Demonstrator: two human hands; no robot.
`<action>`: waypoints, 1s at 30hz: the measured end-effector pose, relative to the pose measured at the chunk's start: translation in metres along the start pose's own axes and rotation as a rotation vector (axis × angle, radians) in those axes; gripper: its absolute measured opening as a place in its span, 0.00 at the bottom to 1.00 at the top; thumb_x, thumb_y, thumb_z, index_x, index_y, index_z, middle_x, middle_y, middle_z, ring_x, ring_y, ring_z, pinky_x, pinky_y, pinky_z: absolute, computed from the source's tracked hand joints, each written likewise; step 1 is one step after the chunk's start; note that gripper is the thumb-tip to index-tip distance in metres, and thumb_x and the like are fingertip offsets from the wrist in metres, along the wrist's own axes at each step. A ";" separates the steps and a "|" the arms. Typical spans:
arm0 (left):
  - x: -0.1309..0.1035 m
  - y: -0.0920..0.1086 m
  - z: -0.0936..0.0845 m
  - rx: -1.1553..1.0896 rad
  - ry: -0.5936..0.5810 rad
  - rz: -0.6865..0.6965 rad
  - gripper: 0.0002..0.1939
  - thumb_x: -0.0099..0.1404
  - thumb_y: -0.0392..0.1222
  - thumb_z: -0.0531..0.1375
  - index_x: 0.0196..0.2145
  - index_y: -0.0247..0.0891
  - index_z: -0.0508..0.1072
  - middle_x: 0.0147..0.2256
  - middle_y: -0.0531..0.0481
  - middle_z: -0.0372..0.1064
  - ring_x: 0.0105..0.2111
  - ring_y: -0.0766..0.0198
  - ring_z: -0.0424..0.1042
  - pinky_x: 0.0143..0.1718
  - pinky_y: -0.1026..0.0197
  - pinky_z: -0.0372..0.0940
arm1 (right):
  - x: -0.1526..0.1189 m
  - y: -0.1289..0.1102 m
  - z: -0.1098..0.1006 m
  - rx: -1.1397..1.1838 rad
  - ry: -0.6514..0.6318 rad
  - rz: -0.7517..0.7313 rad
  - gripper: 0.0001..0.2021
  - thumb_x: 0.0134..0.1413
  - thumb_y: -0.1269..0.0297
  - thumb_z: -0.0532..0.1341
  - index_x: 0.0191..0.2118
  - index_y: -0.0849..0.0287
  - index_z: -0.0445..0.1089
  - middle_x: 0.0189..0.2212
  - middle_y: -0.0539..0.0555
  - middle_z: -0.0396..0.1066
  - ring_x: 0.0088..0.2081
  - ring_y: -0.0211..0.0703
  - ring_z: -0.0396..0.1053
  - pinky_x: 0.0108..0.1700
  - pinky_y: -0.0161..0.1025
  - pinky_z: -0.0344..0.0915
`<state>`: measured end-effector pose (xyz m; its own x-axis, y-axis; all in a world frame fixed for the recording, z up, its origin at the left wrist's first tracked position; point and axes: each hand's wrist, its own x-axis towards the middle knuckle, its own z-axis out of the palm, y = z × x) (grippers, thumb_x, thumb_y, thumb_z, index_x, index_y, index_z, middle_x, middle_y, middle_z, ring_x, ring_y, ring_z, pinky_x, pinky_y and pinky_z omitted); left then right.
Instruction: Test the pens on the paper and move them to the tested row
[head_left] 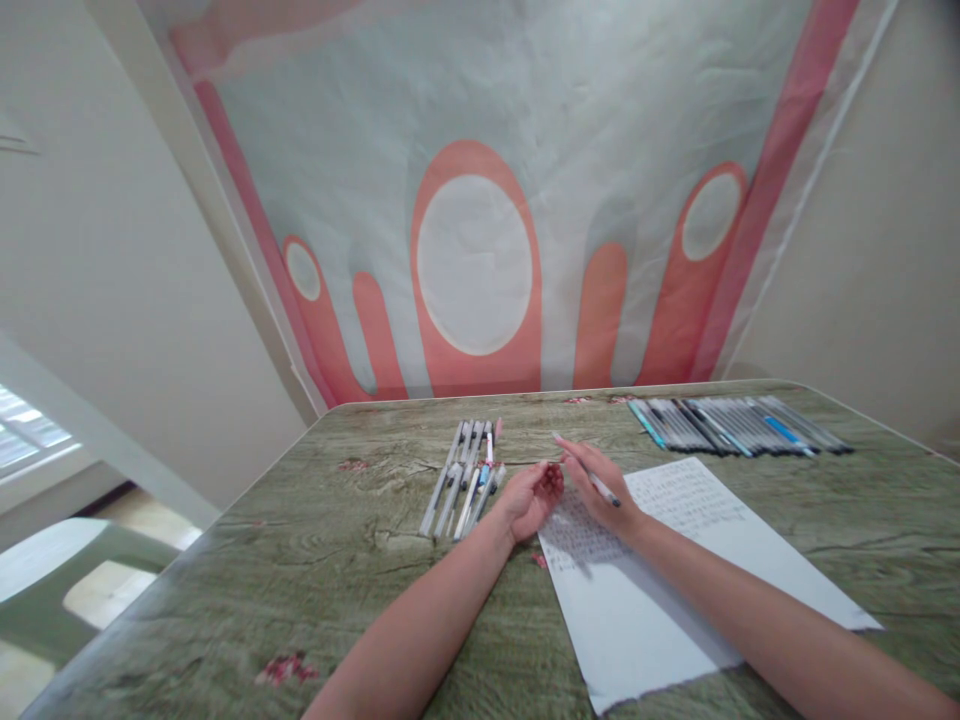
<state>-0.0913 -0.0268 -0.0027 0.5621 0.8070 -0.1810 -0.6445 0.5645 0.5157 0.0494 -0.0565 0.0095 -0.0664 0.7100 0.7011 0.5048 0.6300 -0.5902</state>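
Right hand (606, 475) fingers grip pen (604, 490) over paper (660, 630); left hand (529, 500) fingers curled, can't tell if holding anything. Loose grip could drop pen; left wrist could knock nearby row pens (472, 490).

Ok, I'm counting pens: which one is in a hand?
The pen in the right hand, its dark end toward the wrist; the other pens lie on the table.

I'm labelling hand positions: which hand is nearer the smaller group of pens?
Left. The left hand is just right of the smaller group of pens; the right hand, holding a pen, is farther right, over the paper.
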 end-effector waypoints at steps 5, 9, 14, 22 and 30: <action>0.001 0.003 -0.002 0.003 0.026 -0.005 0.06 0.60 0.35 0.55 0.29 0.30 0.70 0.27 0.47 0.68 0.28 0.71 0.67 0.36 0.67 0.62 | -0.001 -0.003 0.000 0.031 0.009 -0.029 0.13 0.55 0.61 0.51 0.43 0.55 0.67 0.37 0.55 0.68 0.39 0.43 0.65 0.43 0.42 0.62; 0.001 -0.001 -0.002 0.076 0.004 0.043 0.05 0.59 0.35 0.56 0.29 0.30 0.70 0.28 0.48 0.67 0.28 0.71 0.67 0.37 0.66 0.61 | 0.000 -0.001 0.005 0.008 0.071 0.012 0.09 0.51 0.61 0.55 0.37 0.56 0.67 0.31 0.54 0.69 0.35 0.42 0.66 0.38 0.41 0.64; 0.000 -0.003 0.000 0.144 -0.017 0.073 0.06 0.57 0.37 0.58 0.29 0.30 0.69 0.27 0.47 0.67 0.28 0.70 0.66 0.36 0.66 0.60 | 0.001 0.001 0.004 0.013 0.090 0.036 0.10 0.54 0.61 0.52 0.40 0.55 0.66 0.34 0.54 0.69 0.38 0.43 0.66 0.41 0.41 0.63; 0.000 -0.008 0.003 0.285 -0.003 0.083 0.08 0.53 0.39 0.62 0.29 0.31 0.69 0.28 0.48 0.68 0.28 0.69 0.66 0.35 0.64 0.58 | 0.000 0.010 0.006 0.033 0.024 0.047 0.10 0.54 0.63 0.53 0.40 0.54 0.67 0.35 0.53 0.68 0.38 0.42 0.66 0.41 0.40 0.62; 0.000 -0.010 0.003 0.279 -0.038 0.095 0.09 0.52 0.40 0.62 0.30 0.32 0.70 0.28 0.48 0.68 0.30 0.68 0.66 0.39 0.63 0.58 | -0.002 0.011 0.006 0.012 -0.017 0.037 0.09 0.53 0.65 0.53 0.40 0.55 0.66 0.35 0.53 0.67 0.38 0.41 0.65 0.42 0.40 0.62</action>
<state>-0.0829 -0.0329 -0.0052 0.5285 0.8438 -0.0926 -0.5302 0.4133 0.7403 0.0497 -0.0488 -0.0013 -0.0630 0.7379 0.6720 0.4972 0.6070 -0.6200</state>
